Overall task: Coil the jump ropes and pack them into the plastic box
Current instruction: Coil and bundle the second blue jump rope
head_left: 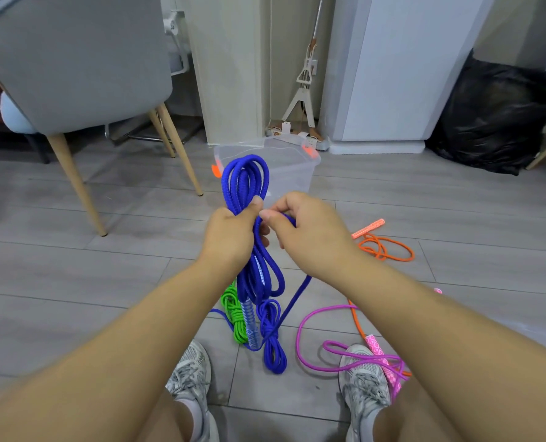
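Note:
My left hand grips a bundle of blue jump rope loops, held upright above the floor. My right hand pinches a strand of the same blue rope beside the bundle; the strand runs down to the floor at my right. Its clear blue handle hangs below the bundle. A second, coiled blue rope and a coiled green rope lie on the floor beneath. A clear plastic box with orange clips stands open just beyond my hands.
An orange rope lies loose on the floor to the right, and a pink-purple rope is spread by my right shoe. A grey chair stands at left. A mop, a white cabinet and a black bag stand behind.

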A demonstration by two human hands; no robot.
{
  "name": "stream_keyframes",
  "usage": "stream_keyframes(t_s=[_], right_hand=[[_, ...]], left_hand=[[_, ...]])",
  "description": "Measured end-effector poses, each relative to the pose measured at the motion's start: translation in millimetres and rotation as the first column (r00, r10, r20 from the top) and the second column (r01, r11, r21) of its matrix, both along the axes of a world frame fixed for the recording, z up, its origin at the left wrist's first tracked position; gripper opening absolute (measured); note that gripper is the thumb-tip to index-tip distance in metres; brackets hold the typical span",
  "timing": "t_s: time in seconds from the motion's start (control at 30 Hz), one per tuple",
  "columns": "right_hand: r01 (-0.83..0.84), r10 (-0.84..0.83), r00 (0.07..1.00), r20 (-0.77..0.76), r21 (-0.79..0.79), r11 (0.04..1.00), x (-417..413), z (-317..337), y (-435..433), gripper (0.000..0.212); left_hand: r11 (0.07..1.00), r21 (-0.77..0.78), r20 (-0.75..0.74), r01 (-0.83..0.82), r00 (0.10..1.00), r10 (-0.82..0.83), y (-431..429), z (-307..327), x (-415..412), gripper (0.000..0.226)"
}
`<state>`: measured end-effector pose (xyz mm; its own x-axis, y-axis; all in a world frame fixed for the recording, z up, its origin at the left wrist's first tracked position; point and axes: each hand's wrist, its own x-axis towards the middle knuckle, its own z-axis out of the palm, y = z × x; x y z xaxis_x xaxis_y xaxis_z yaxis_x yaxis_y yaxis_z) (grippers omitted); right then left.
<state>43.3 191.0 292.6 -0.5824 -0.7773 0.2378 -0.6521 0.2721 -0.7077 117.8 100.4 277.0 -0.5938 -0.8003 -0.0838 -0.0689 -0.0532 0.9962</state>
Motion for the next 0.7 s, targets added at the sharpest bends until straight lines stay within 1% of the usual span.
stream_keyframes(t_s=[0.13, 0.2, 0.3, 0.47, 0.57, 0.7], right_hand=[[0.017, -0.017, 1.0, -0.019, -0.005, 1.0, 1, 0, -3, 0.024], [0.012, -0.012, 1.0, -0.026, 0.004, 1.0, 0, 0, -4, 0.024], [0.005, -0.005, 1.0, -0.029, 0.012, 1.0, -2, -1, -3, 0.019], [-0.038, 0.038, 0.999, -0.004, 0.033, 0.999, -16, -3, 10, 0.023], [-0.009, 0.007, 0.999, 0.045, 0.051, 0.999, -32, -7, 26, 0.024], [0.039, -0.043, 0.998, 0.041, 0.089, 0.995, -56, -16, 52, 0.019]], left_hand=[[1.0, 0.018, -0.011, -0.025, 1.0, 0.025, 1, 1, 1, 0.046], [1.0, 0.02, -0.007, -0.017, 1.0, 0.017, 0, 1, 1, 0.047], [0.995, 0.089, -0.04, 0.034, 0.999, -0.031, -2, 2, 2, 0.043], [0.979, 0.17, -0.088, 0.111, 0.991, -0.098, -4, 5, 7, 0.032], [0.974, 0.205, -0.117, 0.096, 0.99, -0.073, -13, 7, 13, 0.031], [0.964, 0.261, -0.198, 0.05, 0.98, 0.003, -30, 14, 26, 0.029]])
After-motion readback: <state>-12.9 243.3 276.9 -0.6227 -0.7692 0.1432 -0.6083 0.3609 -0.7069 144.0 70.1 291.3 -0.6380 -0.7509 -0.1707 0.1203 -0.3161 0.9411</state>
